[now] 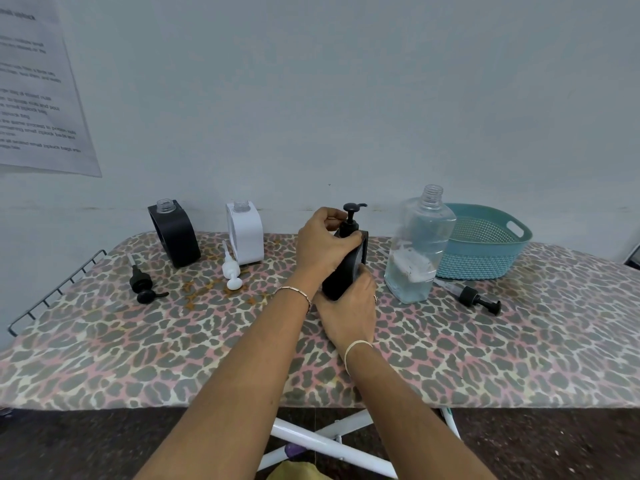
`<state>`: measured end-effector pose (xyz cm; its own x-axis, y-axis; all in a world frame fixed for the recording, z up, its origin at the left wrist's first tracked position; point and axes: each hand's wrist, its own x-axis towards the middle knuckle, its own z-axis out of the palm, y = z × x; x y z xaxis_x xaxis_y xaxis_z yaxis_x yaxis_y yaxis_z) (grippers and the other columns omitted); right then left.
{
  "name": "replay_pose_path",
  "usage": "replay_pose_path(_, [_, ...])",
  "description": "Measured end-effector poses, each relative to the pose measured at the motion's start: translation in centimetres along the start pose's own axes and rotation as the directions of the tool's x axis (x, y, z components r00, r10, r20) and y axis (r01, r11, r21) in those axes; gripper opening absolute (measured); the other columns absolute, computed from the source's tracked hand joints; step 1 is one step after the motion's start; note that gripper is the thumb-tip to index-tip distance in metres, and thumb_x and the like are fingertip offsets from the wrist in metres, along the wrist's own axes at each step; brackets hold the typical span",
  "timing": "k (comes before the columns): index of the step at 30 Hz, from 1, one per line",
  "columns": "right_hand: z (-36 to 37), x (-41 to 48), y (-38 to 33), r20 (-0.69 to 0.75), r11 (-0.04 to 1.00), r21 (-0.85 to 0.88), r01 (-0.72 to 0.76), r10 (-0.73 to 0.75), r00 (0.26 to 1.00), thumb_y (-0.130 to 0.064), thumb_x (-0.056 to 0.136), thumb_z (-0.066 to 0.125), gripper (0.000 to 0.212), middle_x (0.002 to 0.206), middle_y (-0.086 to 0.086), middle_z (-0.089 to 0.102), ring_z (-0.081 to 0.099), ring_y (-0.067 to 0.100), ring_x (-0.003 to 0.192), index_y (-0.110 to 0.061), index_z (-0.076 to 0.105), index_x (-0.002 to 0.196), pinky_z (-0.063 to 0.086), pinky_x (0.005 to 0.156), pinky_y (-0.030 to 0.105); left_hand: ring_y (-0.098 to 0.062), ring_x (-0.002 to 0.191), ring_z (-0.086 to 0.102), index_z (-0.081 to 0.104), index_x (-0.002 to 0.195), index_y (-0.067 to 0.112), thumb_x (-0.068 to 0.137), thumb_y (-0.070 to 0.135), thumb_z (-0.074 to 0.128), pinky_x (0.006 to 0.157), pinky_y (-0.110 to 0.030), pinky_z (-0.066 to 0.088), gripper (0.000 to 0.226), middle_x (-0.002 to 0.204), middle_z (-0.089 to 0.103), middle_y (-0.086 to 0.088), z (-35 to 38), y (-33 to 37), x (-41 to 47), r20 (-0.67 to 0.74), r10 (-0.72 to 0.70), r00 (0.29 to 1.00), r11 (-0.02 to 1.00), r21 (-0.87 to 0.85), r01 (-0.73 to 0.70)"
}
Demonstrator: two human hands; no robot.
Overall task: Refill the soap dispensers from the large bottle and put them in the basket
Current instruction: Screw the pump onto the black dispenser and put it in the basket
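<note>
At mid-board, tipped off upright and caught between both hands: black dispenser [346, 271], fitted pump [351, 216] seated in its neck. Left hand [323, 245] curled over the top, fingers round the collar of the fitted pump. Right hand [349, 306] wrapped round the lower body, bracing it. Probably screwing the pump home, to judge by the grip.

Handling, as judged: hard-shelled, boxy, stiff under a squeeze. Heavier if filled; level hidden by the opaque shell. Smooth sides, likely slick with any spilled soap. Best taken low on the flat flanks, never by the spout, prone to turning or plunging.

Counted outward:
- One large bottle [419, 244] just right of the hands: clear, uncapped, partly full.
- One teal basket [485, 244] behind it, no dispenser in it.
- Three dispensers: the held one, plus second black dispenser [175, 233] and white dispenser [246, 233] at far left, necks open.
- Four pumps: one fitted; loose black pump [142, 284] and loose white pump [231, 268] lying before those two; third black pump [479, 299] lying right of the large bottle.

All on one leopard-print ironing board [138, 341].
</note>
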<state>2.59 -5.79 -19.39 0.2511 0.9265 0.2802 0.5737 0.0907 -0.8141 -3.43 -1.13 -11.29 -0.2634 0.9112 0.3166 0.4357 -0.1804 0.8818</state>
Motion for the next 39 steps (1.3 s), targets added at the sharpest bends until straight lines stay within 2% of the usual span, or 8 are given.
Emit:
replay_pose_path(4, [-0.02, -0.06, 0.06, -0.001, 1.000, 0.019, -0.013, 0.013, 1.000, -0.042, 0.069, 0.076, 0.086, 0.131, 0.004, 0.045, 0.049, 0.023, 0.121, -0.010, 0.032, 0.136, 0.046, 0.098, 0.042, -0.009, 0.102, 0.062, 0.047, 0.109, 0.035, 0.060, 0.042, 0.071, 0.092, -0.042, 0.052, 0.055, 0.105, 0.059, 0.023, 0.54, -0.16, -0.27, 0.052, -0.073, 0.996, 0.994, -0.081, 0.077])
replay_pose_path(9, [-0.19, -0.03, -0.01, -0.003, 0.999, 0.032, -0.001, 0.001, 1.000, -0.041, 0.070, 0.076, 0.087, 0.132, 0.005, 0.045, 0.047, 0.023, 0.122, -0.010, 0.031, 0.137, 0.045, 0.100, 0.041, -0.014, 0.104, 0.055, 0.048, 0.092, 0.034, 0.055, 0.070, 0.074, 0.094, -0.046, 0.045, 0.057, 0.100, 0.057, 0.015, 0.53, 0.23, -0.10, -0.113, -0.020, 0.993, 0.984, 0.173, 0.040])
replay_pose_path(16, [-0.11, -0.03, 0.00, 0.007, 1.000, 0.022, -0.006, 0.006, 1.000, -0.041, 0.069, 0.077, 0.088, 0.130, 0.004, 0.044, 0.047, 0.022, 0.121, -0.010, 0.031, 0.137, 0.045, 0.099, 0.041, -0.020, 0.113, 0.049, 0.061, 0.093, 0.032, 0.069, 0.051, 0.065, 0.099, -0.045, 0.040, 0.031, 0.111, 0.058, 0.005, 0.37, 0.16, 0.15, -0.028, 0.055, 0.998, 0.983, 0.175, -0.049])
replay_pose_path(19, [-0.22, -0.06, 0.03, 0.011, 1.000, 0.022, -0.003, 0.002, 1.000, -0.039, 0.070, 0.077, 0.088, 0.132, 0.005, 0.043, 0.045, 0.022, 0.123, -0.009, 0.030, 0.138, 0.044, 0.101, 0.041, -0.016, 0.111, 0.048, 0.060, 0.100, 0.040, 0.060, 0.060, 0.056, 0.100, -0.046, 0.041, 0.045, 0.104, 0.057, 0.017, 0.42, 0.40, 0.06, 0.005, 0.051, 0.999, 0.993, 0.109, -0.051])
replay_pose_path(24, [-0.29, -0.03, -0.06, 0.006, 1.000, 0.023, -0.002, 0.002, 1.000, -0.037, 0.071, 0.076, 0.082, 0.129, 0.005, 0.044, 0.045, 0.021, 0.121, -0.010, 0.032, 0.135, 0.045, 0.099, 0.039, -0.011, 0.103, 0.059, 0.053, 0.121, 0.035, 0.064, 0.059, 0.077, 0.099, -0.048, 0.042, 0.066, 0.079, 0.057, 0.028, 0.30, 0.37, 0.42, -0.045, 0.045, 0.998, 0.995, 0.096, -0.040])
replay_pose_path(31, [-0.10, 0.02, 0.02, 0.008, 1.000, 0.026, -0.005, 0.005, 1.000, -0.040, 0.070, 0.076, 0.085, 0.132, 0.004, 0.043, 0.045, 0.022, 0.124, -0.011, 0.031, 0.136, 0.043, 0.101, 0.041, -0.010, 0.106, 0.058, 0.030, 0.141, 0.028, 0.062, 0.053, 0.083, 0.096, -0.038, 0.047, 0.098, 0.094, 0.058, 0.023, 0.58, 0.04, -0.23, -0.014, 0.004, 1.000, 1.000, -0.004, -0.004])
replay_pose_path(35, [-0.02, 0.05, 0.13, 0.002, 1.000, 0.020, -0.002, 0.002, 1.000, -0.038, 0.070, 0.075, 0.085, 0.133, 0.004, 0.043, 0.043, 0.020, 0.125, -0.010, 0.031, 0.137, 0.042, 0.103, 0.039, -0.010, 0.093, 0.060, 0.038, 0.133, 0.023, 0.061, 0.053, 0.084, 0.080, -0.029, 0.047, 0.090, 0.089, 0.060, 0.014, 0.42, 0.59, -0.25, -0.073, 0.004, 0.997, 0.999, 0.051, 0.000])
replay_pose_path(39, [-0.01, 0.10, 0.13, -0.001, 1.000, 0.005, -0.003, 0.003, 1.000, -0.037, 0.069, 0.075, 0.086, 0.132, 0.004, 0.044, 0.044, 0.020, 0.124, -0.010, 0.030, 0.137, 0.043, 0.102, 0.039, -0.006, 0.093, 0.061, 0.040, 0.131, 0.026, 0.065, 0.044, 0.084, 0.087, -0.030, 0.049, 0.081, 0.086, 0.065, 0.017, 0.07, -0.14, 0.06, -0.056, 0.051, 0.997, 0.997, 0.053, -0.048])
